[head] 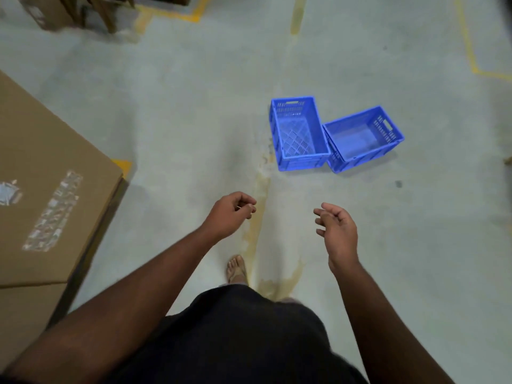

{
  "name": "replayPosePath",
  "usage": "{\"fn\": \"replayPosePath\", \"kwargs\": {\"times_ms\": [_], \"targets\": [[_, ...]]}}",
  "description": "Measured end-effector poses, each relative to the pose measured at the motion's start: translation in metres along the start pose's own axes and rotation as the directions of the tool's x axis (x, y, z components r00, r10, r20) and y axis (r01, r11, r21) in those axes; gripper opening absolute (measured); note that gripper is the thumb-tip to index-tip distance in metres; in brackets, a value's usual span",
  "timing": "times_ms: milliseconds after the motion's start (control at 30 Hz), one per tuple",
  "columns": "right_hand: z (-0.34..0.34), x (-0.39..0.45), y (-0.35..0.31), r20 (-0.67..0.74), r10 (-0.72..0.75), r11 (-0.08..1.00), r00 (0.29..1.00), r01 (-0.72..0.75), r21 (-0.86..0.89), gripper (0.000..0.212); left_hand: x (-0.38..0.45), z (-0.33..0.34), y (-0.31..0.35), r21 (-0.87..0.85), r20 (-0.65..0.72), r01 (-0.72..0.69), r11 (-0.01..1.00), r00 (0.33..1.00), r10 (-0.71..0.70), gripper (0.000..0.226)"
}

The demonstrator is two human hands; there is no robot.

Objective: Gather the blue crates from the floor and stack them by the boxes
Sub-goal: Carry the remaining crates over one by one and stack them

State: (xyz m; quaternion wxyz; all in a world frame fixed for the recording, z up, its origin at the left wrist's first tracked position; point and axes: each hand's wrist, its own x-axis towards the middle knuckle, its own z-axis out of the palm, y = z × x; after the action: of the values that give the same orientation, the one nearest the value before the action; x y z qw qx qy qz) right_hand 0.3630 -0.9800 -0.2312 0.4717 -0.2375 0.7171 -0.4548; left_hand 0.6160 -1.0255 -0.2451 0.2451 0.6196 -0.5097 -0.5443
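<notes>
Two empty blue crates stand side by side on the grey floor ahead of me, touching at a corner. The left crate (299,134) has a slotted bottom; the right crate (363,138) is turned at an angle. My left hand (230,214) hovers well short of them, fingers loosely curled, holding nothing. My right hand (336,228) is also raised, fingers apart and empty. Both hands are nearer to me than the crates, with bare floor between.
A large cardboard box (47,176) with a taped top fills the left side. More cartons (55,12) stand at the far left top. Yellow floor lines (468,45) and a yellowish stain (257,217) mark the floor. My sandalled foot (236,268) is below my hands.
</notes>
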Motion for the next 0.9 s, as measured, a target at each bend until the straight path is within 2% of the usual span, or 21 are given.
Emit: {"fn": "replayPosePath", "kwargs": {"times_ms": [133, 267, 433, 667, 800, 867, 900], "targets": [[0.032, 0.057, -0.032, -0.041, 0.054, 0.998, 0.998, -0.052, 0.03, 0.018, 0.08, -0.021, 0.036, 0.085, 0.093, 0.002, 0.996, 0.996, -0.01, 0.012], [0.059, 0.12, -0.044, -0.105, 0.083, 0.997, 0.991, -0.082, 0.011, 0.017, 0.175, -0.028, 0.079, 0.159, 0.171, -0.069, 0.985, 0.984, 0.042, 0.01], [0.086, 0.252, -0.064, -0.214, 0.156, 0.985, 0.964, -0.137, 0.102, 0.014, 0.329, -0.019, 0.133, 0.222, 0.213, -0.119, 0.968, 0.975, 0.071, 0.012], [0.133, 0.452, -0.103, -0.261, 0.292, 0.948, 0.92, -0.242, 0.207, 0.014, 0.535, 0.003, 0.187, 0.384, 0.242, -0.029, 0.923, 0.968, -0.071, 0.014], [0.155, 0.554, -0.092, -0.251, 0.452, 0.883, 0.856, -0.391, 0.258, 0.022, 0.653, 0.024, 0.203, 0.518, 0.26, -0.037, 0.855, 0.959, -0.116, 0.015], [0.165, 0.6, -0.075, -0.289, 0.547, 0.828, 0.785, -0.455, 0.328, 0.026, 0.715, 0.042, 0.197, 0.612, 0.298, -0.091, 0.786, 0.947, -0.123, 0.017], [0.171, 0.624, -0.063, -0.299, 0.598, 0.788, 0.744, -0.478, 0.389, 0.022, 0.747, 0.054, 0.191, 0.651, 0.326, -0.126, 0.748, 0.937, -0.126, 0.018]]}}
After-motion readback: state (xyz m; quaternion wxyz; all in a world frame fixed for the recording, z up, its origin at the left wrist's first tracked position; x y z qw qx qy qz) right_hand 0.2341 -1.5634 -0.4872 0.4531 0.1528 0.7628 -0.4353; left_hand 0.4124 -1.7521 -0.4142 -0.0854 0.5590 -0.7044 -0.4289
